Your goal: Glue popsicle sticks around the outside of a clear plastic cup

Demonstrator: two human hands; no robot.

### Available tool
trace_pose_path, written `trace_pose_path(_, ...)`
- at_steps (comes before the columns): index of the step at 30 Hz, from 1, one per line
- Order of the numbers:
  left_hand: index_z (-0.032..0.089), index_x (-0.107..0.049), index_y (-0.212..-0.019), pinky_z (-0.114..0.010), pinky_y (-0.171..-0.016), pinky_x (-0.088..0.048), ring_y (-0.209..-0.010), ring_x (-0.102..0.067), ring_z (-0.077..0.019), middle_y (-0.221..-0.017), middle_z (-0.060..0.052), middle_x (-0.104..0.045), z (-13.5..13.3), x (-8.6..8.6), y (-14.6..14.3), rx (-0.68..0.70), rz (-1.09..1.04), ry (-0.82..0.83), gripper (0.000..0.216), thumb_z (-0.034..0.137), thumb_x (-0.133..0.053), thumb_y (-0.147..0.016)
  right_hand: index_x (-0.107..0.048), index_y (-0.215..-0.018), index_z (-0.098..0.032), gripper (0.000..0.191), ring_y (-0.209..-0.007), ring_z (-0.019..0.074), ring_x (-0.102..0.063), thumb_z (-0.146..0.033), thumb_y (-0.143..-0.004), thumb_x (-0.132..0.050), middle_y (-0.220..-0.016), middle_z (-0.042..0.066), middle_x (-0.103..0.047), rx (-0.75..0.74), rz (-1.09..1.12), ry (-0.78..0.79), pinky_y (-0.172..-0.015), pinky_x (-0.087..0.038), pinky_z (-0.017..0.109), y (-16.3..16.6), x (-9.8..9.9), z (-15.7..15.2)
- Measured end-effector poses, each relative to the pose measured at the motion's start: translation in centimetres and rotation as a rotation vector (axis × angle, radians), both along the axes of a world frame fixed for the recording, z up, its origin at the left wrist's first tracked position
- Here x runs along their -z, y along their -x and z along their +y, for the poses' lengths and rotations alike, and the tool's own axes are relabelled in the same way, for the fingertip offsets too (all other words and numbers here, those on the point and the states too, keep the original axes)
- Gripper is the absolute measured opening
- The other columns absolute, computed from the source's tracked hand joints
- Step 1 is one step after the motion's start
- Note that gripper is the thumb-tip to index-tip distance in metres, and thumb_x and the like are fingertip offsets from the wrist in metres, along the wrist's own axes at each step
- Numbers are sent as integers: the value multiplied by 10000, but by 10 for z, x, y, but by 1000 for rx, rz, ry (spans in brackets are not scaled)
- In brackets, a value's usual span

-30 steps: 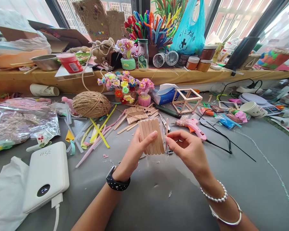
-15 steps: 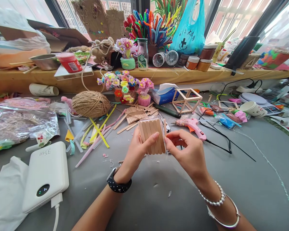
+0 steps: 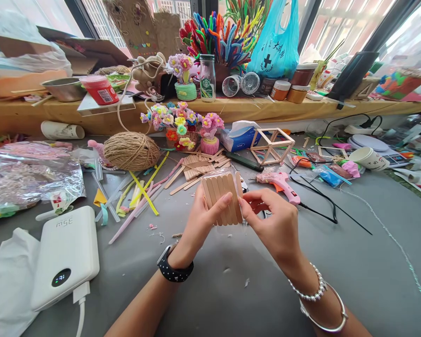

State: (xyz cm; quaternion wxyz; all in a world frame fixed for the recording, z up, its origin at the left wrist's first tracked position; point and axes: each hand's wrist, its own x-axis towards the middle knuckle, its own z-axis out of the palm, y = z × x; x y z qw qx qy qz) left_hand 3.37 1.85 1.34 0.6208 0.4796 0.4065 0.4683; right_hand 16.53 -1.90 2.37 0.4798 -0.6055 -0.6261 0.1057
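My left hand [image 3: 204, 208] is closed around a small panel of wooden craft sticks [image 3: 220, 196] laid side by side, with the thumb pressed on its front face. Clear plastic film shows behind the panel's top edge. Between the thumb and fingers of my right hand [image 3: 272, 215], a single craft stick [image 3: 238, 182] is pinched at the panel's right edge; its lower part is hidden by the fingertips. Beyond the hands lies a loose pile of craft sticks [image 3: 198, 167]. A pink glue gun [image 3: 280, 182] rests to the right of the pile.
A twine ball [image 3: 131, 150], yellow strips [image 3: 147, 194] and a white power bank [image 3: 68, 257] are at left. An open stick frame [image 3: 272, 146] stands behind the glue gun, whose black cord [image 3: 319, 213] trails right. Fuzzy flowers [image 3: 180, 121] line the back below a crowded wooden ledge [image 3: 231, 110].
The single stick in my right hand has turned from nearly edge-on to show its broad face, and now lies along the panel's right edge. My left hand holds the panel almost still.
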Motion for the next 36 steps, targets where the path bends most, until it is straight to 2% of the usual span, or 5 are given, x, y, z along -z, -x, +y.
trace_pose_path(20,199,-475,-1146,-286,-729,-457,-975,-552,-223,-1076,-63,-597,-1,6,-1,2,-78,76,494,400,-632,-724,-613,-722,-164,82,-545,103,-526,-231,-763,-591,-664,6,-619,21,-26,-129,-524,-462,246,2,3,2)
trace_pose_path(27,186,-490,-1183,-343,-816,-444,-1063,-523,-269,-1124,-82,-596,-1,4,2,171,-214,181,483,454,-532,-784,-602,-767,-182,79,-624,133,-539,-258,-776,-584,-686,11,-604,-135,-33,-230,-578,-465,280,-9,-3,0)
trace_pose_path(31,186,-515,-1176,-391,-806,-461,-1043,-539,-296,-1127,-100,-600,-1,3,5,313,-331,226,484,474,-508,-787,-527,-1107,-212,576,-968,242,-529,-497,-633,-687,-1032,82,-573,-340,-66,-274,-816,-471,415,-30,-4,5)
trace_pose_path(33,189,-530,-1164,-410,-818,-459,-1040,-542,-299,-1136,-104,-596,-1,5,7,378,-361,227,470,474,-502,-791,-359,-1295,-222,903,-1157,297,-424,-582,-542,-704,-1254,114,-454,-460,-77,-240,-950,-392,478,-38,-5,7)
trace_pose_path(36,202,-539,-1159,-438,-856,-441,-1025,-553,-291,-1126,-97,-601,-1,7,7,457,-357,216,445,460,-499,-800,-144,-1395,-223,1122,-1288,318,-266,-580,-504,-725,-1414,113,-271,-566,-137,-179,-1056,-262,492,-42,-8,6)
